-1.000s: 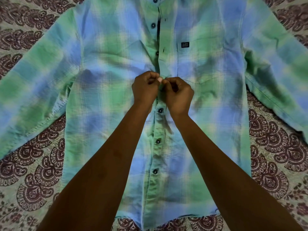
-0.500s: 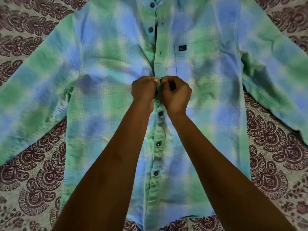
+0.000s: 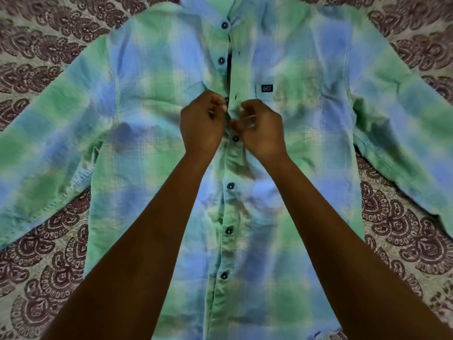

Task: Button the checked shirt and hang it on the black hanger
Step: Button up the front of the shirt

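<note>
The green and blue checked shirt (image 3: pixel 152 99) lies flat, front up, with its sleeves spread to both sides. Several dark buttons down the lower placket are fastened, the topmost of them (image 3: pixel 235 138) just below my hands. Above them the placket gapes, and two buttons (image 3: pixel 221 60) near the collar lie bare. My left hand (image 3: pixel 202 123) pinches the shirt's left edge beside a half-hidden button (image 3: pixel 226 100). My right hand (image 3: pixel 261 130) has curled fingers and pinches the right placket edge with its thumb. No black hanger is in view.
A bedspread (image 3: pixel 49 253) with a maroon paisley print lies under the shirt and shows on both sides. On the shirt's right chest there is a pocket with a small dark label (image 3: pixel 266 88).
My hands have let go of the button they were closing, which now sits fastened, and have parted and moved up the placket. The view has shifted, so the collar shows more.
</note>
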Demonstrator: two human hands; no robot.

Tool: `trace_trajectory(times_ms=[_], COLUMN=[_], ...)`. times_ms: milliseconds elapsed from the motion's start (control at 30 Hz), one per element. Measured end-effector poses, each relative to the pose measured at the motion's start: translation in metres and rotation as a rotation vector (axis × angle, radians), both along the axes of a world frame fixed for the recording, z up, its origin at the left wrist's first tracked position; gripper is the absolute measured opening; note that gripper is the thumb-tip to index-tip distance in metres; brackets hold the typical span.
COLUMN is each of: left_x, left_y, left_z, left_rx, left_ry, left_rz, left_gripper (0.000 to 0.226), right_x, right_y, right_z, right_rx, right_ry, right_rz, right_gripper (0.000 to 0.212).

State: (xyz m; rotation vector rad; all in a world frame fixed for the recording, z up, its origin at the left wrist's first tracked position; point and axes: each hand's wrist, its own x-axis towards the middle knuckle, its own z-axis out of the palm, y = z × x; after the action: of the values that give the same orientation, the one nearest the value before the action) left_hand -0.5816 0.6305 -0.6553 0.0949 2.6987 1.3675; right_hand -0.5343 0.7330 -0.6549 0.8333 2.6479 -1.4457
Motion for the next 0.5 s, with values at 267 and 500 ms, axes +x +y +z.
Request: trace_trajectory(times_ms=[267, 500], left_x=[-0.043, -0.041], left_y=[0.009, 0.021], left_z=[-0.012, -0.014], left_rx=[-0.228, -0.239], left_ry=[-0.051, -0.051], left_rz=[-0.235, -0.116], left_gripper=[0.022, 0.011], right_x=[-0.030, -0.032], right_y=[0.007, 0.024], right_z=[-0.011, -0.023], right_rx=[0.170, -0.204], right_ry=[0.063, 0.055], right_rz=[0.009, -0.185], right_gripper=[0.028, 0.007])
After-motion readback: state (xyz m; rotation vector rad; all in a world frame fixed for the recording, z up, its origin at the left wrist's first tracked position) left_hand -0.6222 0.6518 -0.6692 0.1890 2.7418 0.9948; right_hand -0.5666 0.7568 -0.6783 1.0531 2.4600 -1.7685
